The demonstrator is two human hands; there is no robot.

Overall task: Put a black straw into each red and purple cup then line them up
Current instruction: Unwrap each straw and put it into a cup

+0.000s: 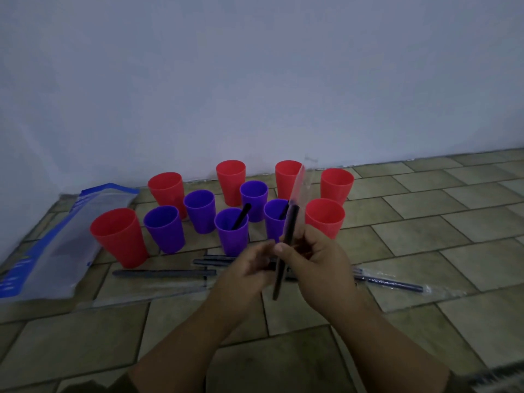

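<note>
Several red cups (119, 236) and purple cups (165, 228) stand upright on the tiled floor near the wall. A black straw (240, 217) leans in the front middle purple cup (232, 232); another purple cup (274, 219) behind my hands also holds one. My right hand (314, 262) grips a black straw (286, 251) still in its clear wrapper (300, 182), held upright. My left hand (249, 268) pinches the same straw lower down; its fingers are blurred. More wrapped straws (164, 273) lie on the floor below the cups.
A clear plastic bag with blue edging (56, 245) lies flat at the left by the wall. Wrapped straws (394, 283) also lie to the right of my hands. A pale wall rises right behind the cups. Bare tiles stretch to the right and front.
</note>
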